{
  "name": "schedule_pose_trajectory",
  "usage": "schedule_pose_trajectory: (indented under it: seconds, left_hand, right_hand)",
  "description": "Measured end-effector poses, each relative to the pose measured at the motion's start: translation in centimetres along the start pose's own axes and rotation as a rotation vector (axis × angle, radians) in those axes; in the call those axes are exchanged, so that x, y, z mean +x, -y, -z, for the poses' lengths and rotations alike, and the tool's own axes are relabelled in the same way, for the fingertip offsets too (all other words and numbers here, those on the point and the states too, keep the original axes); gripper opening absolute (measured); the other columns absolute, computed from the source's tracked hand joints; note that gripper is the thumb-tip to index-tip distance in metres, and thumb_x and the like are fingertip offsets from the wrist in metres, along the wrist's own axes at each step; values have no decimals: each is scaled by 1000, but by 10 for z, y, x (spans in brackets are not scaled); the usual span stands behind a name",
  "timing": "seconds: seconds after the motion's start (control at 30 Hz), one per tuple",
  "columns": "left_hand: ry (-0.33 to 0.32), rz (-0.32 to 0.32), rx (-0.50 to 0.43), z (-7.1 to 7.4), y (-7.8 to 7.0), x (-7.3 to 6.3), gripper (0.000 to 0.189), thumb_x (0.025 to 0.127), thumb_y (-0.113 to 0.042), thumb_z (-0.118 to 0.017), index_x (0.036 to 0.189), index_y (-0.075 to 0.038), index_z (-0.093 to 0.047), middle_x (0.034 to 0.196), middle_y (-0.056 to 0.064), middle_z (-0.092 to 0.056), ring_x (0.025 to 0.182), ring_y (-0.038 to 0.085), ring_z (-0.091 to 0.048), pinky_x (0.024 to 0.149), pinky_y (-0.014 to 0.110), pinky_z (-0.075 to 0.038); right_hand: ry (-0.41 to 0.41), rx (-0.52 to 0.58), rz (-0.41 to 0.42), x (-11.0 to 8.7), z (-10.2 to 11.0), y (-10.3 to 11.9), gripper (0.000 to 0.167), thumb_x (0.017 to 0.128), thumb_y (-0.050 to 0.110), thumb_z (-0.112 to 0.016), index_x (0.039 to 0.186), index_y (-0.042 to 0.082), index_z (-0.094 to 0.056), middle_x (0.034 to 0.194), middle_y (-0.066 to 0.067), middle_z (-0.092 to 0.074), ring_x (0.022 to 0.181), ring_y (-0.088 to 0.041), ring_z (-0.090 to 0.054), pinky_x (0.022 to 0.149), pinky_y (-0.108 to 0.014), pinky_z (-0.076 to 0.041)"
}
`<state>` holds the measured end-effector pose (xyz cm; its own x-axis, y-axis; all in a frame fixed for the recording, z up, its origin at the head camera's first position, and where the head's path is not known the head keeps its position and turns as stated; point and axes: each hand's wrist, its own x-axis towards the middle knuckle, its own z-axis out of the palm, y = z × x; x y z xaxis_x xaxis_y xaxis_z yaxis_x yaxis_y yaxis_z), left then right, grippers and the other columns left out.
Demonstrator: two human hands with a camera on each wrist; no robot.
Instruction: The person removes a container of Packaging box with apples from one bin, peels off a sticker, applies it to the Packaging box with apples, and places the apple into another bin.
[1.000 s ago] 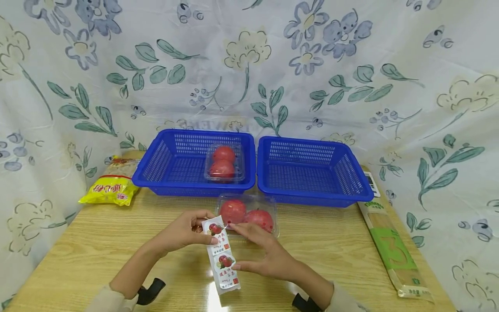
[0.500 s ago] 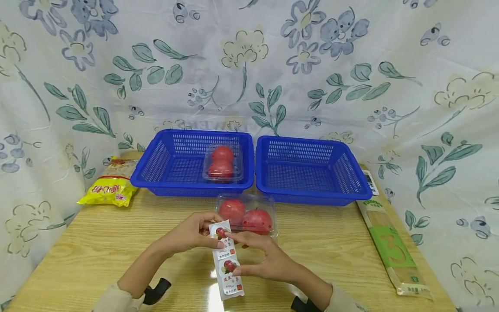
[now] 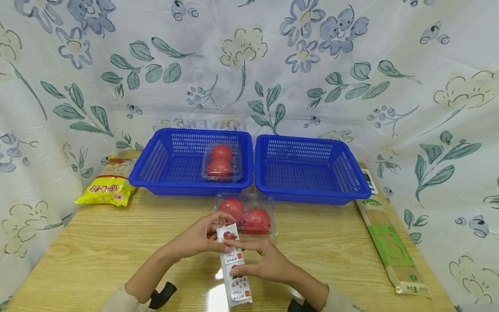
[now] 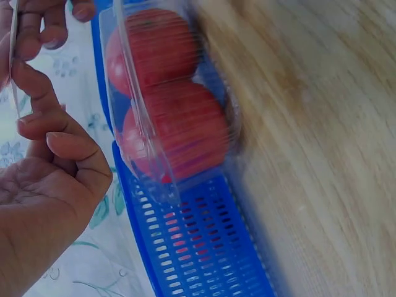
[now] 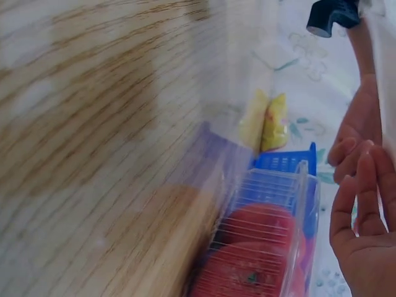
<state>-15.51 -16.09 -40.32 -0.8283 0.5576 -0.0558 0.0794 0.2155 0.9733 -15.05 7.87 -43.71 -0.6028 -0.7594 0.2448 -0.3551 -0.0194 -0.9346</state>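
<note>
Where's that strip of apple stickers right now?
In the head view, the sticker strip is low, near the middle: pinched by the left hand, touched by the right hand, in front of the clear fruit box.

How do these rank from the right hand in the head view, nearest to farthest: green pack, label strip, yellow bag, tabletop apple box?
From the right hand:
1. Label strip, at its fingertips.
2. Tabletop apple box, just beyond it.
3. Green pack, off to the right.
4. Yellow bag, far left, toward the back.
</note>
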Motion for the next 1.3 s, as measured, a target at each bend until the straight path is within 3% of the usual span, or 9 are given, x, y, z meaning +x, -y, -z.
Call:
schedule_pose_trajectory:
  seconds: [0.13, 0.27, 0.37, 0.67, 0.8, 1.0, 1.13, 1.3]
  left_hand:
    - [-21, 28, -17, -3, 2, -1, 53, 88, -16, -75, 132, -3, -50, 91, 3, -69, 71, 8, -53, 65, 21, -45]
    - [-39, 52, -39, -9, 5, -4, 44, 94, -21, -69, 129, 0, -55, 100, 8, -71, 91, 18, -66, 82, 28, -53]
    - [-36, 52, -68, -16, 7, -6, 42, 96, -23, -67, 129, 2, -59, 104, 11, -72, 96, 19, -68, 88, 28, -54]
    - [-21, 3, -261, -32, 11, -4, 41, 97, -13, -64, 129, 11, -57, 117, 27, -68, 99, 16, -71, 87, 32, -57]
    - [-36, -2, -251, -34, 11, -5, 42, 97, -14, -64, 130, 12, -57, 112, 26, -70, 93, 12, -72, 80, 27, -57]
    - [-64, -13, -209, -35, 9, -5, 38, 97, -14, -64, 126, 10, -60, 98, 11, -76, 76, 4, -65, 65, 18, -48]
    - [-66, -25, -217, -36, 9, -5, 37, 97, -13, -64, 126, 10, -60, 98, 11, -76, 77, 5, -65, 65, 18, -48]
    - [-65, -55, -218, -37, 9, -4, 35, 97, -13, -63, 123, 11, -61, 101, 21, -74, 86, 9, -70, 74, 24, -55]
  right_hand:
    - [-58, 29, 26, 0, 3, 0, 57, 86, 7, -76, 141, 9, -57, 129, -14, -66, 104, -10, -65, 80, -39, -59]
    - [-151, -11, 69, 1, 8, 2, 59, 86, 6, -76, 142, 10, -56, 135, -12, -63, 118, -14, -61, 98, -35, -51]
    - [-204, -56, 80, 1, 11, 4, 61, 86, 8, -76, 143, 13, -54, 140, -10, -59, 130, -17, -53, 108, -35, -42]
    - [-247, -85, 65, 2, 13, 2, 63, 87, 9, -75, 145, 14, -52, 143, -8, -57, 133, -20, -50, 107, -41, -42]
    - [-248, -93, 82, 1, 11, -1, 62, 88, 7, -74, 146, 13, -51, 140, -9, -59, 132, -20, -52, 109, -41, -40]
    - [-260, -104, 120, 3, 10, -4, 60, 89, 6, -73, 145, 11, -51, 136, -11, -62, 126, -20, -56, 107, -40, -43]
    - [-277, -109, 125, 3, 10, -4, 59, 90, 6, -72, 145, 10, -51, 136, -12, -62, 125, -21, -57, 105, -39, -45]
    - [-285, -121, 107, 4, 9, -4, 59, 91, 7, -71, 146, 11, -50, 143, -11, -56, 130, -21, -54, 106, -38, -45]
